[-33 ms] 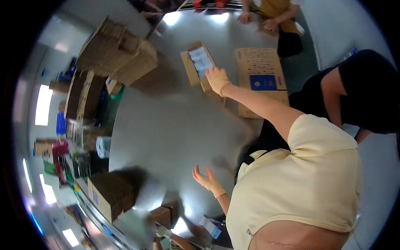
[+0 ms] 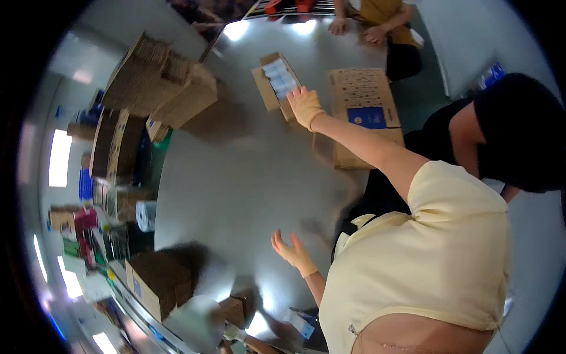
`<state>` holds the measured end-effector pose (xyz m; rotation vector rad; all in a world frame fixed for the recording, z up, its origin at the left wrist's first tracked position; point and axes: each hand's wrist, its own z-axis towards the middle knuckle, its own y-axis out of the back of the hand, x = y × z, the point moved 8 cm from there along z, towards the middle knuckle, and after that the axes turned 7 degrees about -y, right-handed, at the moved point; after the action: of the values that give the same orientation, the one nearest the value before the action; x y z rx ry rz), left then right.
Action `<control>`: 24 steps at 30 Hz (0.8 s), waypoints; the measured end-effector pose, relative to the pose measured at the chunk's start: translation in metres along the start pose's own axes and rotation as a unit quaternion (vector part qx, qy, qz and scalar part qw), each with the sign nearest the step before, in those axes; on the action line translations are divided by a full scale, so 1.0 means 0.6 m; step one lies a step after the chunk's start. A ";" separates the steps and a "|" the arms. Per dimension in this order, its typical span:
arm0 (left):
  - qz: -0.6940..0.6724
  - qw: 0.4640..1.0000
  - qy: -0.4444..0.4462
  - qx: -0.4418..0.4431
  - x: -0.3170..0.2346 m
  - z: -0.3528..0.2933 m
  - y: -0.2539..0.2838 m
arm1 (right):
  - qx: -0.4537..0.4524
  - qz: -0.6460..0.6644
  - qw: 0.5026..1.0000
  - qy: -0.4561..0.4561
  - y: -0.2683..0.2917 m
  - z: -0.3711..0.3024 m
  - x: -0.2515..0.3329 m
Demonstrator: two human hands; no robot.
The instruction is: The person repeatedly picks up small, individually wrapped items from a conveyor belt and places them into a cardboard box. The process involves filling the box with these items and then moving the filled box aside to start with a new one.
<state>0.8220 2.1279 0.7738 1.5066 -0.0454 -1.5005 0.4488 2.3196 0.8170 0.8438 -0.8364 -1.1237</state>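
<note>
A small open carton [image 2: 268,94] stands on the far part of the grey table, with several pale blue and white packs [image 2: 278,76] side by side in it. My right hand [image 2: 306,108] is stretched out to it; the fingers close over the carton's near side edge, and the thumb is hard to make out. My left hand [image 2: 293,253] hovers over the table's near side, fingers apart and nothing in them. Both hands wear thin pale gloves with cuffs. Right of my right hand lies a larger flat carton [image 2: 361,94] with a blue panel, partly behind my forearm.
Stacked flattened cardboard [image 2: 138,79] stands at the far left beside the grey table [image 2: 212,177]. A brown carton [image 2: 156,277] and a small brown box [image 2: 233,310] are at the lower left. Co-workers' hands [image 2: 374,34] rest at the table's far edge; a person in black [image 2: 519,135] is at right.
The small carton has slid slightly away from me, with my right hand following it. My left hand has stayed open in about the same place. The whole view has shifted a little.
</note>
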 end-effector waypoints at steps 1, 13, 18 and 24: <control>-0.005 0.999 -0.033 0.026 -0.029 0.028 -0.029 | 0.012 0.007 0.999 -0.036 0.026 0.005 -0.038; 0.064 0.845 -0.171 0.502 -0.294 0.169 -0.508 | 0.385 0.019 0.860 -0.335 0.111 -0.273 -0.398; 0.071 0.865 -0.164 0.468 -0.366 0.130 -0.499 | 0.377 0.057 0.818 -0.431 0.176 -0.312 -0.406; -0.015 0.970 -0.070 0.233 -0.364 0.100 -0.410 | 0.329 0.088 0.869 -0.359 0.178 -0.293 -0.383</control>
<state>0.5811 2.3589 0.7970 1.7653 -0.4914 -1.6959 0.5978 2.5892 0.8044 0.8658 -1.9596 -0.9914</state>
